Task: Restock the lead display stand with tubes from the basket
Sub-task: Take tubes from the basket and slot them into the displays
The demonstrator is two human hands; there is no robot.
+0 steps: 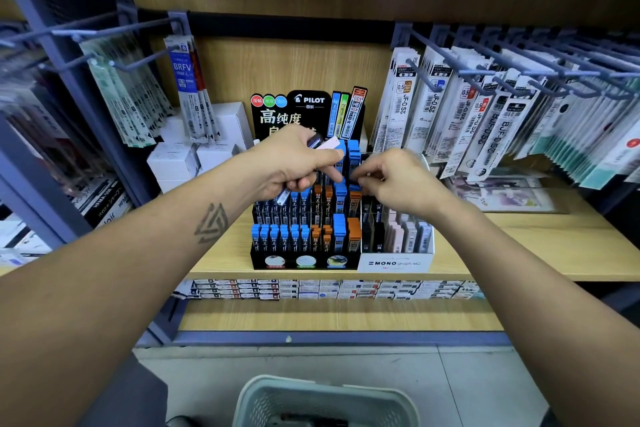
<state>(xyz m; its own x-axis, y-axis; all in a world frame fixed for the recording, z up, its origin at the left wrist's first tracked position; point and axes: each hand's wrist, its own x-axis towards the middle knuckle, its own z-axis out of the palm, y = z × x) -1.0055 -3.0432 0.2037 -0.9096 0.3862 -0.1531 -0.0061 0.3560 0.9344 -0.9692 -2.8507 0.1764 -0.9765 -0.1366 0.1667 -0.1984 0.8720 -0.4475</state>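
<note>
Left hand [298, 163] gripping several tubes [283, 197], light, stiff, slippery; right hand [398, 180] fingers pinching narrow at stand [304, 262], contents unclear; holding tube by middle seems safest.

Both forearms are bare from the lower edge of the view to the wrists; no sleeve, watch or bracelet shows on either. The left forearm [145, 253] carries a dark tattoo [210, 222] near the wrist: interlocking triangles drawn in outline, forming one larger triangular figure. The right forearm [519, 260] bears no marking. The left hand [294, 163] and the right hand [398, 180] are ungloved, with short, unpainted nails. A small dark band, possibly a ring, sits on a right finger, too small to make out.
</note>
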